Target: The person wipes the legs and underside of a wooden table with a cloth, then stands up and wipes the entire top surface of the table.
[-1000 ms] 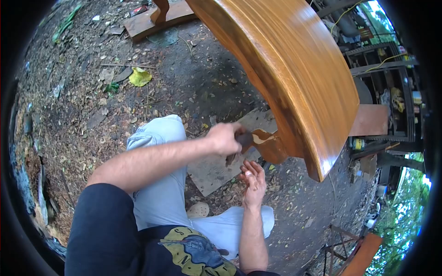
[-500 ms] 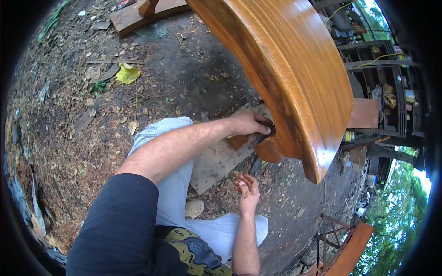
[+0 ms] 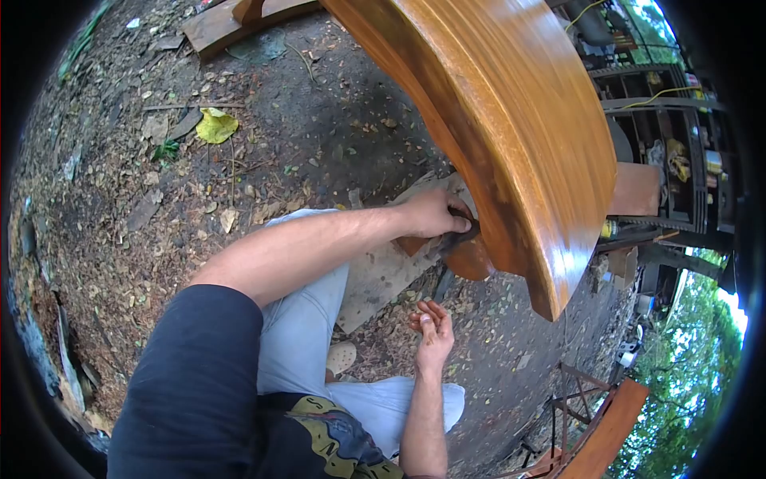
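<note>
My left hand reaches in from the left under the curved edge of a large glossy wooden piece. Its thumb and fingers pinch a small dark pad or cloth against the rounded wooden scroll below that edge. Part of the pad is hidden by the fingers. Lower down, my right hand hovers palm up over my leg, empty, its stained fingers loosely curled and apart. Beneath the scroll lies a stained flat board or sheet on the ground.
Leaf-strewn soil surrounds my bent legs. At the top left lies a wooden beam, with a yellow leaf below it. Dark shelving stands at the right, and another orange-brown wooden piece at the lower right.
My left upper arm and elbow have shifted slightly left and up, while the left hand stays at the scroll. My right hand has barely moved.
</note>
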The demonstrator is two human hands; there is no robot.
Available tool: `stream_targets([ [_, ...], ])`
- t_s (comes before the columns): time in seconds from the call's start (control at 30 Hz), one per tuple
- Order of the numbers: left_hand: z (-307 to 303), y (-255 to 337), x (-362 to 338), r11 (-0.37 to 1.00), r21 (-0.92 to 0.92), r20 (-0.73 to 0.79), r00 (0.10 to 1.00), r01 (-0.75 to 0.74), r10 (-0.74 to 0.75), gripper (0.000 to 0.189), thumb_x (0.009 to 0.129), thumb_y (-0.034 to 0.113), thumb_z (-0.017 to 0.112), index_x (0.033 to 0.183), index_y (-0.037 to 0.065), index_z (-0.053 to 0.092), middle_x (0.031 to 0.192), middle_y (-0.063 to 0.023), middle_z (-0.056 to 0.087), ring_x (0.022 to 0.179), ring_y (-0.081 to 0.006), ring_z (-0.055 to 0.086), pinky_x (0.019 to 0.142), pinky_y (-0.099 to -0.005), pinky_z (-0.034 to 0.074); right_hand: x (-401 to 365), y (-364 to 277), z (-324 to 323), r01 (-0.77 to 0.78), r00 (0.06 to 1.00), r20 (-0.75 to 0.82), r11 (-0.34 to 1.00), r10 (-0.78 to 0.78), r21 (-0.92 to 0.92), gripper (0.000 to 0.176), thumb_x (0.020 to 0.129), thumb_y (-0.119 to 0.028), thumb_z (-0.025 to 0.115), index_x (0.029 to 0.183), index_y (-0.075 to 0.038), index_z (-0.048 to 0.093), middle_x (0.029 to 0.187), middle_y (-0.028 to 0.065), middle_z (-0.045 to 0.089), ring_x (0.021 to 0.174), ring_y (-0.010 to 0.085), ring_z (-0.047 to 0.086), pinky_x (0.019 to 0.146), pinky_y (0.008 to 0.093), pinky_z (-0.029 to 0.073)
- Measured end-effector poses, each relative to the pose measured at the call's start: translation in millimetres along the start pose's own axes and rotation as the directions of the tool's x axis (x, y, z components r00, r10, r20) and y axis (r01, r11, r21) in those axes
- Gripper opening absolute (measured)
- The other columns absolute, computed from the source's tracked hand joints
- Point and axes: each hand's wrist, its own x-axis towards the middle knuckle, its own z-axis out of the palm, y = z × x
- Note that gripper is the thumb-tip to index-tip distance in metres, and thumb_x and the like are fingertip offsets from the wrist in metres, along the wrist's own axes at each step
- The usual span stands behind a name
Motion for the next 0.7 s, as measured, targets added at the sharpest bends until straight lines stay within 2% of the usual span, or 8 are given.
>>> stream_targets([
  [0.03, -0.2, 0.9, 2.3, 0.999, 0.037, -0.017, 0.999, 0.034, -0.033, 0.034, 0.087, 0.027, 0.073, 0.115, 0.008, 0.074, 0.108, -0.0135, 0.074, 0.104, -0.0238, 0.069, 0.095, -0.032, 0.049, 0.3, 0.4, -1.6, -0.001, 1.0, -0.003, 1.0, 0.001, -0.003, 0.032, 0.1, -0.005, 0.051, 0.129, 0.007, 0.051, 0.122, 0.0203, 0.064, 0.092, 0.0205, 0.067, 0.079, 0.0312, 0.056],
  [0.13, 2.0, -0.8, -1.4, 1.0, -0.011, -0.019, 1.0, -0.024, 0.024, 0.033, 0.087, 0.027, 0.072, 0.115, 0.009, 0.074, 0.107, -0.0126, 0.074, 0.103, -0.0238, 0.069, 0.095, -0.0324, 0.049, 1.7, 0.0, -6.5, 0.046, 0.999, -0.011, 0.999, -0.046, 0.015, 0.032, 0.1, -0.006, 0.052, 0.129, 0.008, 0.05, 0.121, 0.0213, 0.064, 0.095, 0.0214, 0.068, 0.077, 0.0316, 0.056],
  [0.23, -3.1, -5.9, -12.1, 0.996, -0.046, 0.087, 0.993, -0.071, 0.075, 0.031, 0.088, 0.026, 0.072, 0.115, 0.011, 0.074, 0.107, -0.0122, 0.074, 0.103, -0.0251, 0.069, 0.095, -0.0335, 0.049, 0.6, 3.1, -9.4, 0.029, 0.999, -0.023, 0.999, -0.028, 0.034, 0.031, 0.1, -0.005, 0.051, 0.129, 0.008, 0.05, 0.12, 0.0211, 0.064, 0.094, 0.021, 0.068, 0.077, 0.031, 0.056],
  [0.33, 4.4, -10.2, -1.1, 0.989, 0.143, -0.004, 0.999, -0.038, 0.039, 0.029, 0.089, 0.024, 0.07, 0.115, 0.012, 0.074, 0.11, -0.0124, 0.073, 0.104, -0.0259, 0.068, 0.096, -0.0343, 0.049, 0.9, 5.8, -7.7, -0.023, 0.999, -0.035, 1.0, 0.024, 0.016, 0.031, 0.1, -0.004, 0.051, 0.129, 0.008, 0.05, 0.12, 0.0209, 0.064, 0.094, 0.0209, 0.067, 0.076, 0.0305, 0.056],
  [0.43, 9.0, -11.6, 2.4, 0.996, 0.067, -0.041, 0.998, -0.051, 0.053, 0.029, 0.09, 0.024, 0.069, 0.116, 0.012, 0.074, 0.111, -0.0126, 0.073, 0.106, -0.0264, 0.068, 0.096, -0.0342, 0.049, -1.9, 1.2, -8.8, 0.044, 0.999, -0.026, 0.999, -0.044, 0.004, 0.031, 0.1, -0.005, 0.051, 0.128, 0.008, 0.051, 0.121, 0.0201, 0.064, 0.091, 0.0203, 0.067, 0.076, 0.0318, 0.057],
  [0.53, 11.4, -5.3, -0.2, 0.999, 0.033, -0.085, 0.996, 0.0, 0.003, 0.031, 0.089, 0.026, 0.069, 0.116, 0.013, 0.073, 0.113, -0.0126, 0.072, 0.107, -0.0276, 0.067, 0.096, -0.0349, 0.049, -0.4, 5.9, -11.1, 0.056, 0.998, -0.03, 0.998, -0.055, 0.019, 0.031, 0.1, -0.005, 0.051, 0.129, 0.008, 0.051, 0.12, 0.02, 0.064, 0.091, 0.0203, 0.067, 0.077, 0.0319, 0.057],
  [0.63, 17.2, -7.4, 11.8, 0.992, 0.119, -0.165, 0.986, 0.049, -0.028, 0.033, 0.088, 0.029, 0.07, 0.118, 0.013, 0.072, 0.116, -0.0127, 0.071, 0.109, -0.0286, 0.067, 0.097, -0.0361, 0.049, -0.1, 12.6, -10.3, 0.03, 0.999, -0.024, 0.999, -0.029, 0.018, 0.031, 0.1, -0.004, 0.05, 0.128, 0.008, 0.051, 0.12, 0.0199, 0.064, 0.091, 0.0203, 0.067, 0.077, 0.032, 0.057],
  [0.7, 18.1, -19.4, 20.1, 0.96, 0.277, -0.092, 0.996, 0.03, -0.005, 0.034, 0.087, 0.03, 0.071, 0.117, 0.012, 0.073, 0.116, -0.0135, 0.071, 0.108, -0.0291, 0.067, 0.097, -0.0366, 0.049, -3.6, 13.6, -9.8, 0.05, 0.999, -0.014, 0.999, -0.05, -0.009, 0.031, 0.1, -0.004, 0.05, 0.128, 0.008, 0.051, 0.12, 0.0199, 0.064, 0.091, 0.0204, 0.067, 0.077, 0.032, 0.057],
])
